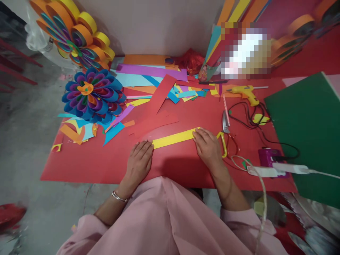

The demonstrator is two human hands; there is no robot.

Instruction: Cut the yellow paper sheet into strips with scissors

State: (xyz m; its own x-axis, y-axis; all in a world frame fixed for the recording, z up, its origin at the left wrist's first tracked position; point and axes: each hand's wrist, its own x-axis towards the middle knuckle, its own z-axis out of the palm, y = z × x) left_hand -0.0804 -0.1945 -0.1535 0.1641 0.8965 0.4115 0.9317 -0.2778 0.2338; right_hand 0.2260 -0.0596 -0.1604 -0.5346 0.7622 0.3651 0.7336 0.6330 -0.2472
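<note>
A long yellow paper strip point(174, 138) lies flat on the big red sheet point(92, 163) that covers the work surface. My left hand point(139, 159) rests flat on the strip's left end, fingers stretched out. My right hand point(208, 147) lies on the strip's right end, fingers pressed down on the paper. Neither hand lifts the strip. Yellow-handled scissors point(224, 134) lie just right of my right hand.
A blue, purple and orange paper flower point(91, 94) sits at the left; a larger orange-yellow one point(74, 32) leans behind it. Coloured paper strips and scraps point(151, 78) pile at the back. A yellow glue gun point(245, 92), black cords, a purple box point(268, 157) and a green board point(310, 131) fill the right.
</note>
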